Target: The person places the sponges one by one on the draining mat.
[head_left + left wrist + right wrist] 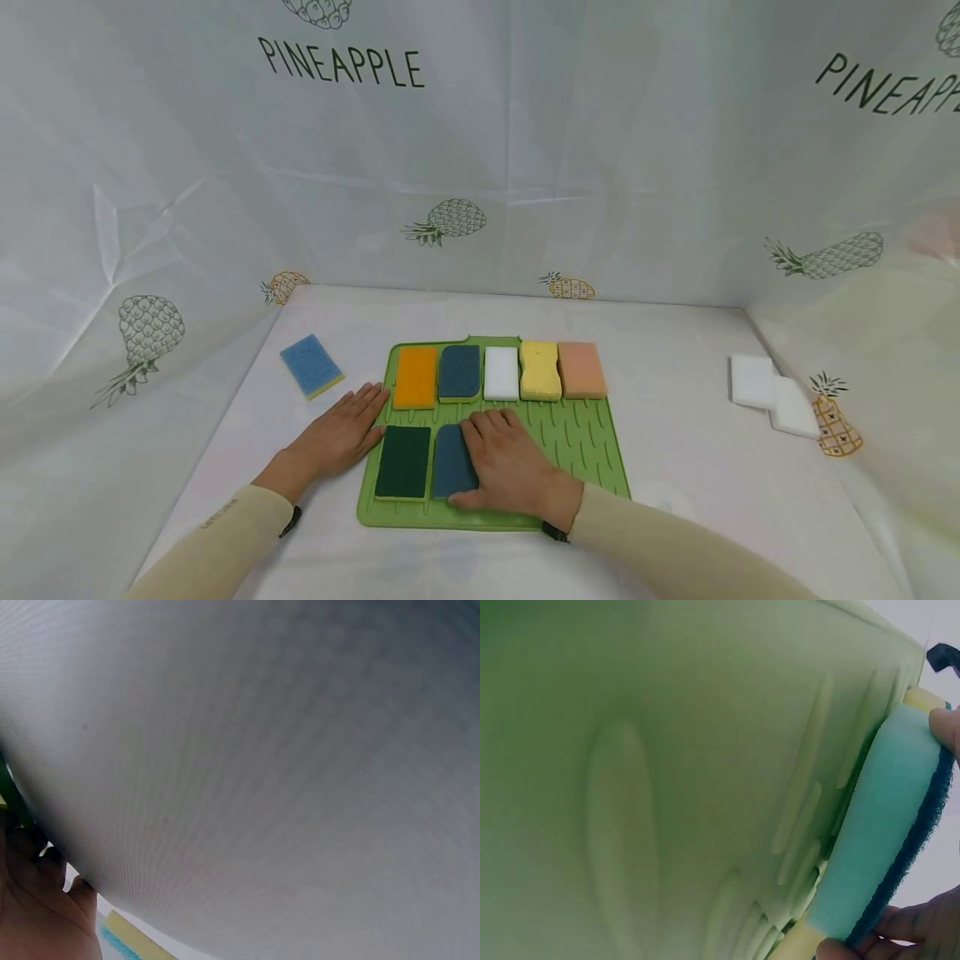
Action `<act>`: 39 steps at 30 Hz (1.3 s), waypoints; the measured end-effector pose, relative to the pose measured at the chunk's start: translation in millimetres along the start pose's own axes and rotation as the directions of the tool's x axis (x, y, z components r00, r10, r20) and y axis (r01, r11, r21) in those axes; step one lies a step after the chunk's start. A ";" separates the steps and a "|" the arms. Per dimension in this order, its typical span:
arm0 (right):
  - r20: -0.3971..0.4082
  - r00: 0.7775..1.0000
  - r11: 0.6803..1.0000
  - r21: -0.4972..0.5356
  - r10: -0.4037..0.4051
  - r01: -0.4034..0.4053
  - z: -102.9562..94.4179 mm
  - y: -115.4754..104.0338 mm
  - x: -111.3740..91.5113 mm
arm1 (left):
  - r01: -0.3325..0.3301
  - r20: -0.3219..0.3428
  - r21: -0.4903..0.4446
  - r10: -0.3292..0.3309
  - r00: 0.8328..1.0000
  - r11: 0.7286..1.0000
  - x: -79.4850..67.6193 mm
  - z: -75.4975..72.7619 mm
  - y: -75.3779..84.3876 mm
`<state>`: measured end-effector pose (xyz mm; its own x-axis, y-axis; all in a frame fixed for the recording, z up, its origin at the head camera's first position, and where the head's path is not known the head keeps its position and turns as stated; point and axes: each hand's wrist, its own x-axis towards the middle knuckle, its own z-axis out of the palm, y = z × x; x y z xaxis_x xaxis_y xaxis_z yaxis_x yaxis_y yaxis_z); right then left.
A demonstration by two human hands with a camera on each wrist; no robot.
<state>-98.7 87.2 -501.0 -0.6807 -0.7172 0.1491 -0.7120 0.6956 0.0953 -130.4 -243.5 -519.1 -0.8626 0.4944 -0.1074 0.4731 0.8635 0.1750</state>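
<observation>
My right hand (510,462) grips a sponge (452,467) on the front part of a green ribbed mat (588,450). In the right wrist view this sponge has teal foam and a dark blue scouring face, thumb at one end and fingers at the other. A dark green sponge (403,462) lies just left of it. My left hand (341,429) rests with fingers extended at the mat's left edge. Along the back sit sponges in orange (415,377), navy (459,372), white (501,373), yellow (540,370) and pink (582,370).
Off the mat at the back left lies a blue sponge (312,365) with a yellow underside. Two white sponges, one (752,381) partly overlapping the other (793,406), are at the far right. Pineapple-printed sheeting (600,167) walls in the back and sides.
</observation>
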 end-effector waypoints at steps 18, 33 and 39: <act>0.007 1.000 1.000 0.020 0.011 -0.011 3.2 -1.0 -0.2 | 0.002 -0.014 -0.010 -0.002 1.000 1.000 1.2 2.5 -1.0; 0.037 0.999 0.999 0.042 0.026 -0.027 0.3 -0.1 0.2 | -0.003 -0.016 -0.008 0.003 1.000 1.000 -0.3 -1.4 1.9; -0.057 0.998 0.999 0.051 0.019 -0.016 -7.1 8.1 1.8 | -0.003 -0.014 -0.005 0.003 1.000 1.000 0.0 0.2 0.9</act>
<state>-104.5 91.8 -493.0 -0.6828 -0.7007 0.2071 -0.7093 0.7037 0.0424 -130.0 -242.7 -519.1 -0.8639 0.4950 -0.0929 0.4743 0.8616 0.1805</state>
